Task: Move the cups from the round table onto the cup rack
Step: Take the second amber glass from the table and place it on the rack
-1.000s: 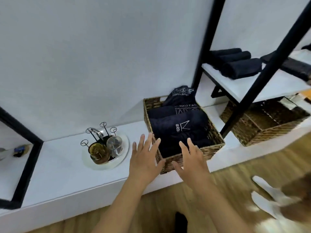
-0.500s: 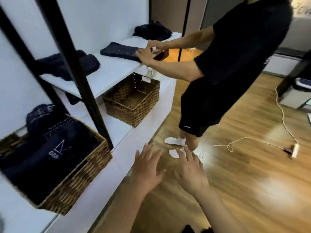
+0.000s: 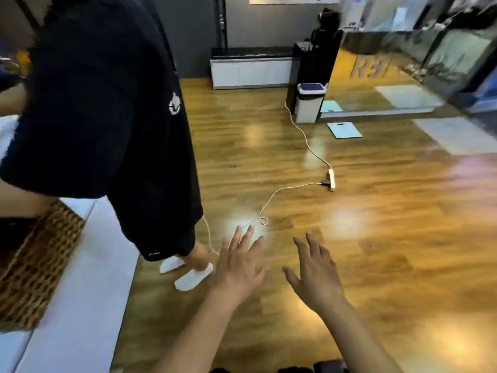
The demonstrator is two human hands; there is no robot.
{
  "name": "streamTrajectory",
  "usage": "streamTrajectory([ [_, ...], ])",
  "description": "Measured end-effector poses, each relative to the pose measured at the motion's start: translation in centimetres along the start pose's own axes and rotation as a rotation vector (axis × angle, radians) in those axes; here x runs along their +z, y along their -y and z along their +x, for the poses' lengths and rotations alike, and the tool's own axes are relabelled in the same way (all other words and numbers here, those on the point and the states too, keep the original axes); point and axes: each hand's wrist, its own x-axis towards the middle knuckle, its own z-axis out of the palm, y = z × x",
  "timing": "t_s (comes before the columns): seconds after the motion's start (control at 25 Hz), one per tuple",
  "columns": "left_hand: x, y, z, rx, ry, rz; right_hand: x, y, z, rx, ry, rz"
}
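Both hands, left hand (image 3: 239,267) and right hand (image 3: 316,275), reach out empty with fingers spread above the wooden floor (image 3: 363,238). A wicker basket (image 3: 35,265) sits left of them; cups and rack are out of view.

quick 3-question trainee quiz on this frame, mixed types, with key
1. True or false: the left hand holds a cup.
2. The white cord on the floor ends at: A) a power strip B) the basket C) the right hand
3. Fill in: the other person stands to the camera's ____.

Key: 1 false, both hands are open and hold nothing. 2 A. 3 left.
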Motion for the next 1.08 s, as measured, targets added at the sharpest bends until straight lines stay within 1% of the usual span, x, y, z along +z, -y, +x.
streamTrajectory([
  [0.08, 0.6, -1.7, 4.9, 0.077, 0.036, 0.022, -0.5, -3.1, 1.9, 0.084, -0.018, 0.020],
  [0.2, 1.5, -4.2, 12.1, 0.182, 0.048, 0.057, -1.7, -6.7, 5.5, 0.184, -0.048, 0.033],
  [0.36, 2.0, -8.8, 22.8, 0.331, 0.087, 0.079, -4.7, -11.8, 11.3, 0.345, -0.110, 0.008],
  [0.56, 1.5, -15.9, 33.2, 0.590, 0.105, 0.087, -8.5, -17.2, 15.4, 0.565, -0.201, 0.034],
  [0.64, 2.1, -19.8, 35.4, 0.706, 0.137, 0.090, -9.1, -19.6, 15.0, 0.684, -0.191, 0.070],
  [0.76, 3.8, -27.4, 38.0, 0.861, 0.181, 0.083, -9.5, -24.7, 13.7, 0.834, -0.243, 0.073],
  [0.88, 6.6, -34.7, 38.5, 0.999, 0.250, 0.087, -9.4, -30.0, 11.2, 0.990, -0.284, 0.109],
  [1.0, 9.5, -43.4, 39.6, 1.132, 0.287, 0.107, -9.5, -37.5, 9.4, 1.094, -0.322, 0.133],
  [1.08, 11.2, -49.4, 40.4, 1.181, 0.306, 0.139, -10.0, -43.1, 8.0, 1.177, -0.316, 0.153],
])
